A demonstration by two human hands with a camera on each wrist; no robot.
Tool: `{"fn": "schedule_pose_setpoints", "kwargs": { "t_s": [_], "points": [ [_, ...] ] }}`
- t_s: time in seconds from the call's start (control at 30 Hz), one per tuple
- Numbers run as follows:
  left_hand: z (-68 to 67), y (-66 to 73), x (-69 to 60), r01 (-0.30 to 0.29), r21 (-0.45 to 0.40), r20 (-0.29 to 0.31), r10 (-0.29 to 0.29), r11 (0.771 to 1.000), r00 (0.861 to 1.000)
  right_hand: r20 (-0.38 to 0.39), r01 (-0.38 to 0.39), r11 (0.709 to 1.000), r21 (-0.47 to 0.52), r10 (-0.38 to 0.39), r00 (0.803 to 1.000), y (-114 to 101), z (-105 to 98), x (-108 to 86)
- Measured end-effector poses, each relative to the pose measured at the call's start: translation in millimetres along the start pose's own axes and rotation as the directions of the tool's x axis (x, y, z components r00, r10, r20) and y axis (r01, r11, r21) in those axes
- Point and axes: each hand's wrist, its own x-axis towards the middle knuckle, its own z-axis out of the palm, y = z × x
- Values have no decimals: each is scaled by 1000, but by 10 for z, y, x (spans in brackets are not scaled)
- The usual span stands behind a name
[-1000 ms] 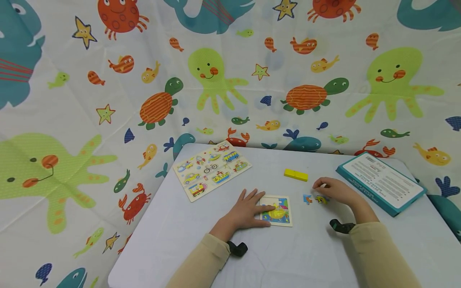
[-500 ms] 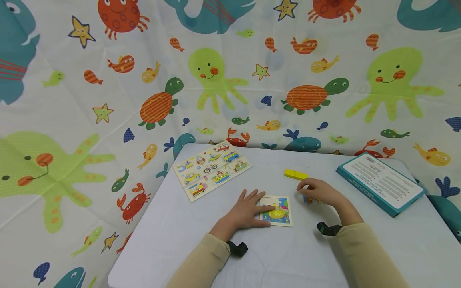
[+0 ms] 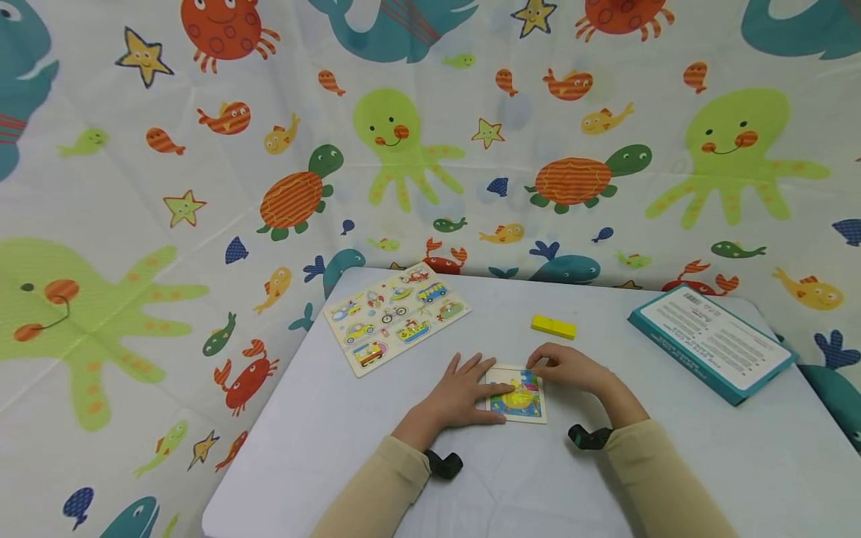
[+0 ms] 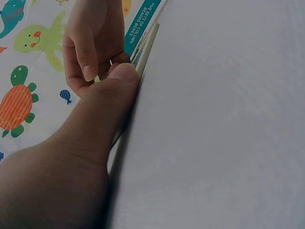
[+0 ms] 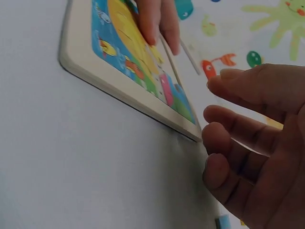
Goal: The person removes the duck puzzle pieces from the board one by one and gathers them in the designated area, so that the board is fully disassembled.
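A small framed jigsaw puzzle (image 3: 522,405) with a yellow picture on blue lies flat on the table. My left hand (image 3: 464,392) rests across its left side, fingers spread, holding it down. My right hand (image 3: 572,368) hovers at the puzzle's upper right corner with loosely bent fingers. In the right wrist view the thumb (image 5: 259,86) and fingertips are apart, and nothing shows between them. A blue loose piece (image 5: 222,222) peeks in at the bottom of that view, beside the right hand. From the head view, the hand covers the spot where loose pieces lay.
A yellow block (image 3: 554,326) sits behind the right hand. At the back left lies a wooden board (image 3: 377,351) with vehicle pictures. A teal and white box (image 3: 713,340) stands on the right. Patterned cloth (image 3: 430,239) hangs behind the white table (image 3: 303,418).
My right hand has moved left, from over the loose pieces to the upper right corner of the puzzle. The left hand has stayed in place on the puzzle.
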Motion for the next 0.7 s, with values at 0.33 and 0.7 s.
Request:
{"fn": "schedule_pose_setpoints", "kwargs": {
  "t_s": [0.33, 0.7],
  "points": [
    [3, 0, -6, -6, 17, -10, 7, 1000, 1000, 23, 65, 998, -17, -65, 998, 1, 96, 55],
    [-9, 16, 3, -11, 47, -10, 11, 999, 1000, 34, 85, 992, -92, -82, 996, -9, 126, 71]
  ]
}}
